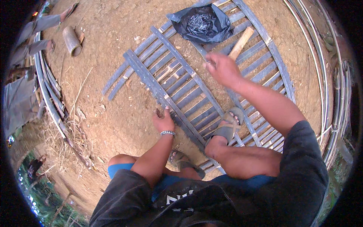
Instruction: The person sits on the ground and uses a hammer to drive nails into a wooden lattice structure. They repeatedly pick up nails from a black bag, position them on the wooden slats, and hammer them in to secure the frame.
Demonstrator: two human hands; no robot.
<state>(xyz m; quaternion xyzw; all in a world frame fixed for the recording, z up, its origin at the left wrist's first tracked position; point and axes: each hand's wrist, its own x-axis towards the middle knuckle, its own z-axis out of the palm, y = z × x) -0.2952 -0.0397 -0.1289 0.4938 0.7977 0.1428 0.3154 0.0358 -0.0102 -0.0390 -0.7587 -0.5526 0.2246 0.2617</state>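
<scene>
My right hand (224, 70) is raised over the slatted panel, just below the black plastic bag (221, 26). Its thumb and fingers are pinched around something too small to make out. In the bag lies a heap of thin, shiny nails (199, 23). A pale wooden block (242, 42) rests on the slats right beside that hand. My left hand (163, 122), with a chain bracelet at the wrist, is at the near left edge of a dark bamboo strip (151, 81). Thumb and fingertips are apart there. The bamboo slatted panel (249, 56) lies flat on the ground.
My sandalled right foot (228, 125) stands on the panel; the left foot (183, 162) is on the dirt. A cut bamboo tube (72, 41) lies at upper left, near another person's legs (41, 24). Long bamboo poles (336, 98) line the right; strips (49, 87) and shavings lie left.
</scene>
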